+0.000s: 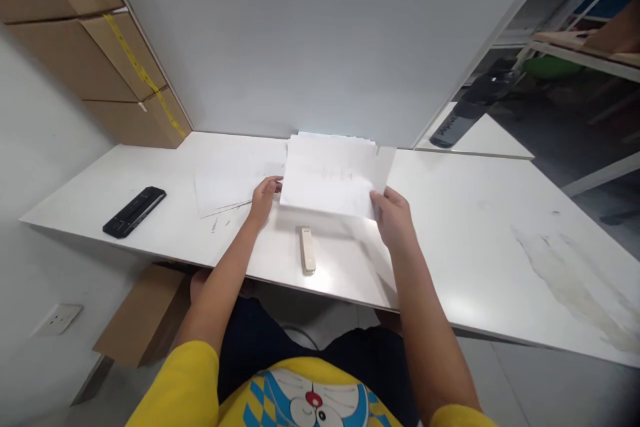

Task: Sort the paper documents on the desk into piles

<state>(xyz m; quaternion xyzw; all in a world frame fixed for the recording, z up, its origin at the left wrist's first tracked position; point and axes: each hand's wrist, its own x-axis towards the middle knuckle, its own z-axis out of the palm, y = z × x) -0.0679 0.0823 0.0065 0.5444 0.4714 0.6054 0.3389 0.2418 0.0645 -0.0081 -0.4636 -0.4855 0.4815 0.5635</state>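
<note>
My right hand (395, 216) grips the lower right corner of white printed sheets of paper (330, 177), with the thumb on top. The top sheet is raised and tilted above the table, carrying faint print. More white paper (336, 136) shows behind its upper edge. At the left edge of the sheets is my left hand (266, 197), fingers slightly apart with the tips by the paper; firm contact there is unclear. Below the paper lies a cream-coloured stapler (308, 251), untouched. Other loose sheets (223, 185) rest flat on the table left of my left hand.
A black phone-like device (135, 211) lies on the white table (450, 233) at the left. Cardboard boxes (120, 73) stand at the back left, a dark bottle (463, 117) at the back right. A grey panel (320, 33) rises behind the table.
</note>
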